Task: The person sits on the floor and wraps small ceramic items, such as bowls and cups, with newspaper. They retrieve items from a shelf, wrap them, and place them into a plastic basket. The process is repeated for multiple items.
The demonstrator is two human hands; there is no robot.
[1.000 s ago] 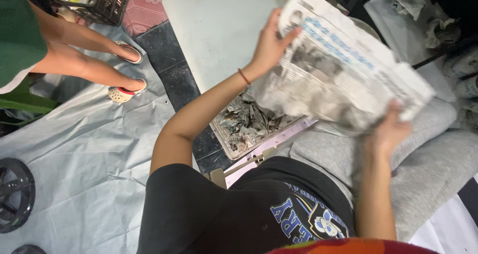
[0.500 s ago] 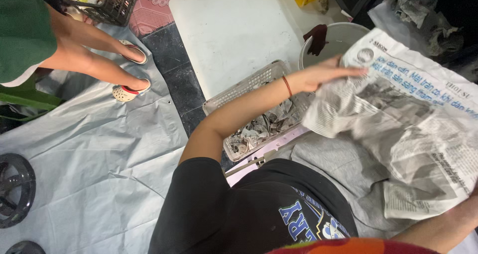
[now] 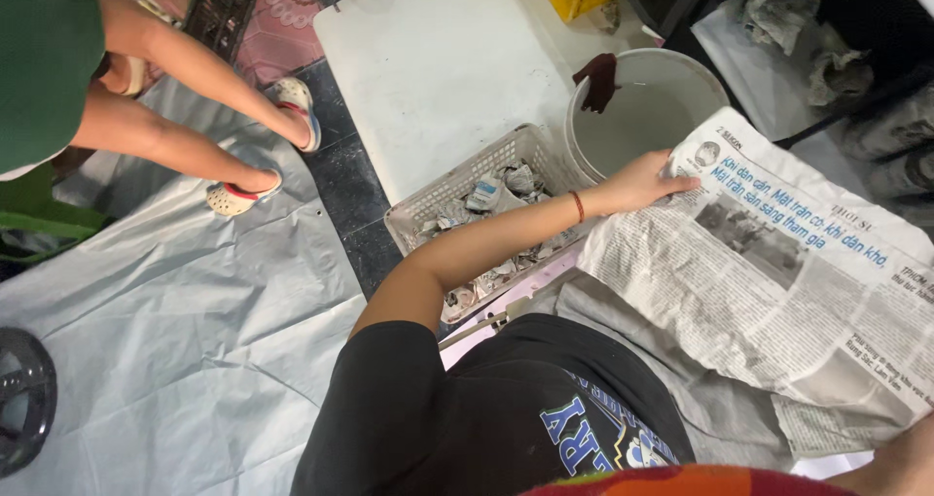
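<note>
the left hand, fingers flat, is pressing the far corner of the broad printed newspaper sheet lying across the lap, its long axis running rightward toward the right hand, which is out of view.

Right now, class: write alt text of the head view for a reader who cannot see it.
A person's left hand presses flat on a newspaper spread over their lap. Beside it, a basket holds torn paper scraps, next to a white bucket. Another person's legs stand on a grey sheet at left.
</note>
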